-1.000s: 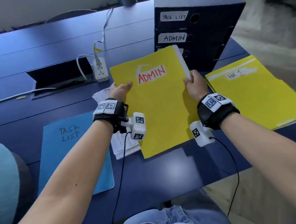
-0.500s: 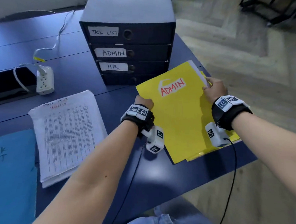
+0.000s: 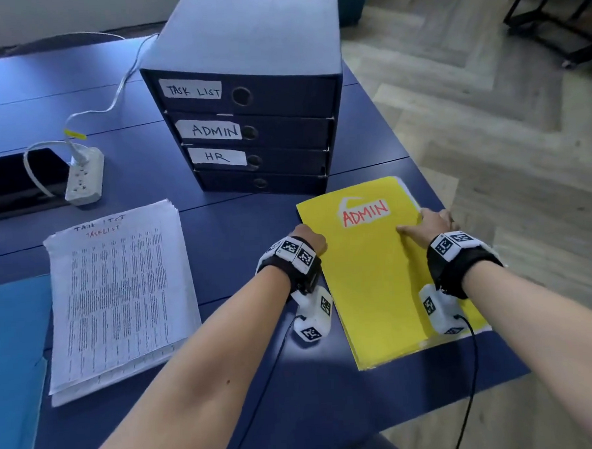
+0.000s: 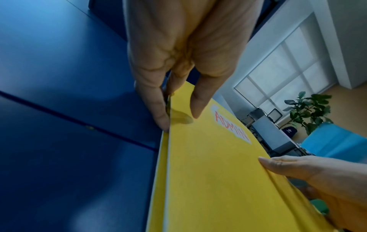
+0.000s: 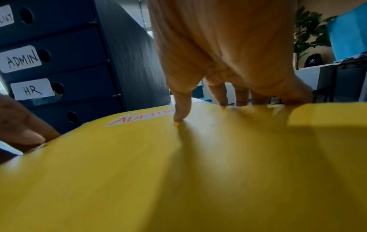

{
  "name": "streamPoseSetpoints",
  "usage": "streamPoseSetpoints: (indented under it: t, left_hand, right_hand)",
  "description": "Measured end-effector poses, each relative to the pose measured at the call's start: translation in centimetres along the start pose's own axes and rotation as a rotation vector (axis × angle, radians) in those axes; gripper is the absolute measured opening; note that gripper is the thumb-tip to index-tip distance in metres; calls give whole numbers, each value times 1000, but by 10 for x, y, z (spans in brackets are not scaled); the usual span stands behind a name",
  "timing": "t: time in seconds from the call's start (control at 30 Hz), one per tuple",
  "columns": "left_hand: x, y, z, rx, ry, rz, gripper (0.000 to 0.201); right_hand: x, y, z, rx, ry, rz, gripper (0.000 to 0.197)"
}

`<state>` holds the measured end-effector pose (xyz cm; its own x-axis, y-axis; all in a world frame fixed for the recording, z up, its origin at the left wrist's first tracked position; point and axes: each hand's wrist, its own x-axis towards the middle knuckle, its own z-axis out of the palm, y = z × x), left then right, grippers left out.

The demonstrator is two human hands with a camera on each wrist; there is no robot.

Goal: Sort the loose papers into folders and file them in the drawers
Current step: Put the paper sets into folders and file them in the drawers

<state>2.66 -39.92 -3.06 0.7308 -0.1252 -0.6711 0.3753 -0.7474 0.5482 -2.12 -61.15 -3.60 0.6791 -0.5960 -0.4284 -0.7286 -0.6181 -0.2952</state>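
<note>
The yellow folder marked ADMIN (image 3: 376,282) lies low over the desk's right end, just in front of the dark blue drawer unit (image 3: 246,89). My left hand (image 3: 309,239) holds its left edge, thumb over the cover and fingers along the edge (image 4: 179,120). My right hand (image 3: 425,222) grips the right edge, with the thumb pressed on the cover and the fingers curled over the far side (image 5: 208,108). The cover (image 5: 178,172) bows up between the hands. All drawers are closed, among them the one labelled ADMIN (image 3: 265,131).
A stack of printed task-list papers (image 3: 119,285) lies left of the folder, and a blue folder (image 3: 13,359) is at the far left. A white power strip (image 3: 84,177) with its cable sits behind them. Another yellow sheet's edge (image 3: 478,321) shows under the ADMIN folder, close to the desk's right edge.
Both hands carried the ADMIN folder to the right, off the paper stack, and lowered it in front of the drawers. The task-list papers are now uncovered.
</note>
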Motion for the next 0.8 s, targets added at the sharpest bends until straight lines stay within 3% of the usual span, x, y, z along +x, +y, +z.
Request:
streamPoseSetpoints:
  t: [0.13, 0.27, 0.33, 0.43, 0.57, 0.67, 0.8]
  left_hand:
    - [-2, 3, -4, 149, -39, -20, 10]
    - [5, 2, -16, 234, -94, -1, 27]
    - [4, 1, -26, 183, -90, 30, 18]
    - [-4, -7, -46, 157, 15, 109, 31]
    - [-24, -35, -95, 109, 96, 130, 28]
    - [-47, -75, -152, 61, 217, 140, 31]
    - [-81, -153, -228, 58, 310, 75, 18]
  right_hand:
    - [-2, -3, 8, -66, -46, 12, 74]
    - [-12, -23, 8, -162, 41, 2, 70]
    - [-22, -43, 8, -160, 59, -77, 64]
    - [-45, -81, 10, -88, 48, -208, 59]
    - [-83, -137, 27, 8, 30, -388, 50]
    - [-117, -183, 50, 69, -5, -526, 43]
    - [-184, -244, 91, 70, -142, -632, 53]
